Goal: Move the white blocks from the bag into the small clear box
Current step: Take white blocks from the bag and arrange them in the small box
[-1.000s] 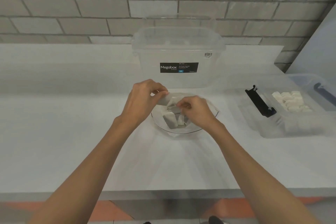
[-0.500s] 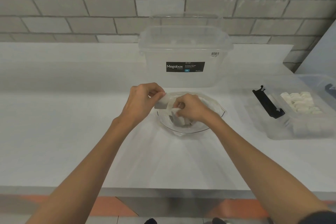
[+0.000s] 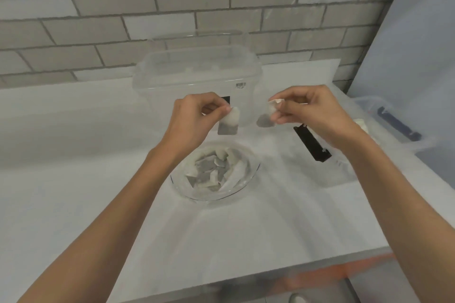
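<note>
**Two hands, each holding a white block above a clear bag**

Viewed from above, across a smooth white table (image 3: pixel 73 167) against a grey brick wall (image 3: pixel 98 7).

Left of centre: left hand (image 3: pixel 194 120) up in the air, thumb and curled fingers pinching a block (image 3: pixel 229 123) by its top corner. Soft-looking and pillow-shaped, white above, shaded grey below.

Right of centre: right hand (image 3: pixel 312 113) at about the same height, fingers curled round a second block (image 3: pixel 267 115). Rounded, slightly crumpled, partly hidden behind the fingertips and blurred at the edges. Both blocks off the table and apart from each other.

Below the hands, centre of frame: bag (image 3: pixel 179 187) of thin clear plastic, resting on the table with its mouth spread into a round rim. Inside, a heap (image 3: pixel 211 170) of more blocks, angular and overlapping, number hard to make out.

Behind the hands, upper centre: large clear tub (image 3: pixel 197 74) with rounded corners, lid on, barcode sticker near the rim. Dark label mostly hidden by the left hand.

Right of frame: low clear box (image 3: pixel 310 172), walls almost invisible against the table, largely covered by the right wrist and forearm. Black latch (image 3: pixel 311 142) showing beside the wrist; a few boxed blocks (image 3: pixel 360 122) glimpsed past it.

Far right: another clear container (image 3: pixel 369 106) with a dark handle (image 3: pixel 396 123), blurred and only partly legible.
</note>
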The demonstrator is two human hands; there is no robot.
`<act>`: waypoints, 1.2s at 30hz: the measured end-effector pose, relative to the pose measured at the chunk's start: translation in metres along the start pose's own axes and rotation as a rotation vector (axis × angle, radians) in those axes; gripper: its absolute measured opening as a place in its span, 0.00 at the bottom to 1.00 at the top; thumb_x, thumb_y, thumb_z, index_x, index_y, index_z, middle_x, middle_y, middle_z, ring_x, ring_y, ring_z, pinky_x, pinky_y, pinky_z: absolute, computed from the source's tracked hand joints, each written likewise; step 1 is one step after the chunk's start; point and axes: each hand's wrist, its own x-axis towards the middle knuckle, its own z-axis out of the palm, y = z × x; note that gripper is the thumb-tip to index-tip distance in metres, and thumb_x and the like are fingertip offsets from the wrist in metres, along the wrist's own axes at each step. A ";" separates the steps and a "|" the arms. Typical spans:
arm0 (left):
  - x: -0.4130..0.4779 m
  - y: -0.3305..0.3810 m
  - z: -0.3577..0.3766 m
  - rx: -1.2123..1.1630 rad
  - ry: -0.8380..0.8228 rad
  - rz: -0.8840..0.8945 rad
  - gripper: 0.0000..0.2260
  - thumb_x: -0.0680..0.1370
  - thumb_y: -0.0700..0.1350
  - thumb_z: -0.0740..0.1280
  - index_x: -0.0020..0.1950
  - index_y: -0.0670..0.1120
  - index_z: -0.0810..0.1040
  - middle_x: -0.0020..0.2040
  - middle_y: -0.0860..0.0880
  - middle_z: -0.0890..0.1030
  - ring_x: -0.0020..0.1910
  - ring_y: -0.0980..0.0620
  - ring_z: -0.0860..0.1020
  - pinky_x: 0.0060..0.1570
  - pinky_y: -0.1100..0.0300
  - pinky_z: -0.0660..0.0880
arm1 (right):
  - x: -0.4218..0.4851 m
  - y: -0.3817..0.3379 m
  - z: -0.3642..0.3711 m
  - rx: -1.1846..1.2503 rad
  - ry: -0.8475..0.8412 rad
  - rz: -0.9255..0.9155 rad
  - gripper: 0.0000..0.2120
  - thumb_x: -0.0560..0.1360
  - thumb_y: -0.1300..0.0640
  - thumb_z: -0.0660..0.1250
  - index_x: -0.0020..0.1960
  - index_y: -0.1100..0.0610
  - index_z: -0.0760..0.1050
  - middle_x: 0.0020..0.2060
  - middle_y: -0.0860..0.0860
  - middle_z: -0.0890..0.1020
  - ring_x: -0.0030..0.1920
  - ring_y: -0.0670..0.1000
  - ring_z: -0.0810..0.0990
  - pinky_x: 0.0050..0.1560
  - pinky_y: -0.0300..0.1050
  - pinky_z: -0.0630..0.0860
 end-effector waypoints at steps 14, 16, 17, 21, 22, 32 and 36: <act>0.079 0.094 0.173 0.129 -0.381 0.138 0.03 0.77 0.41 0.68 0.45 0.45 0.82 0.39 0.51 0.82 0.40 0.54 0.81 0.44 0.60 0.78 | 0.002 0.036 -0.165 -0.512 0.171 0.033 0.04 0.75 0.64 0.69 0.47 0.58 0.83 0.30 0.55 0.81 0.28 0.48 0.80 0.30 0.38 0.78; 0.088 0.098 0.200 0.296 -0.454 0.163 0.04 0.77 0.39 0.68 0.46 0.45 0.83 0.43 0.50 0.80 0.45 0.50 0.80 0.47 0.59 0.76 | 0.004 0.044 -0.179 -0.545 0.176 0.028 0.06 0.75 0.64 0.69 0.46 0.56 0.83 0.29 0.55 0.82 0.29 0.51 0.82 0.30 0.38 0.78; 0.092 0.099 0.213 0.370 -0.488 0.155 0.05 0.77 0.38 0.67 0.46 0.44 0.83 0.46 0.49 0.80 0.46 0.48 0.80 0.48 0.58 0.77 | 0.004 0.047 -0.185 -0.542 0.178 0.032 0.05 0.75 0.63 0.69 0.46 0.56 0.83 0.29 0.56 0.82 0.30 0.51 0.82 0.31 0.39 0.79; 0.096 0.094 0.248 0.633 -0.642 0.069 0.09 0.77 0.34 0.63 0.54 0.39 0.79 0.56 0.41 0.77 0.51 0.42 0.79 0.52 0.53 0.78 | 0.008 0.057 -0.205 -0.530 0.170 0.060 0.04 0.76 0.61 0.68 0.45 0.56 0.82 0.29 0.55 0.83 0.30 0.53 0.83 0.32 0.39 0.80; 0.095 0.092 0.255 0.672 -0.670 0.058 0.09 0.77 0.33 0.62 0.55 0.39 0.78 0.57 0.41 0.75 0.50 0.42 0.79 0.52 0.53 0.78 | 0.009 0.059 -0.209 -0.539 0.166 0.066 0.04 0.76 0.61 0.68 0.44 0.56 0.82 0.30 0.55 0.84 0.29 0.52 0.82 0.31 0.39 0.80; 0.090 0.089 0.283 0.870 -0.645 0.075 0.14 0.78 0.30 0.56 0.62 0.37 0.70 0.61 0.39 0.71 0.56 0.42 0.76 0.44 0.59 0.68 | 0.015 0.074 -0.227 -0.553 0.064 0.137 0.03 0.76 0.63 0.67 0.44 0.59 0.79 0.33 0.54 0.84 0.25 0.42 0.79 0.29 0.35 0.77; 0.087 0.089 0.288 0.930 -0.604 0.087 0.16 0.77 0.28 0.58 0.65 0.37 0.69 0.62 0.40 0.71 0.58 0.43 0.76 0.47 0.59 0.70 | 0.018 0.077 -0.226 -0.611 -0.013 0.111 0.04 0.75 0.61 0.68 0.43 0.55 0.80 0.34 0.50 0.83 0.30 0.44 0.82 0.30 0.39 0.79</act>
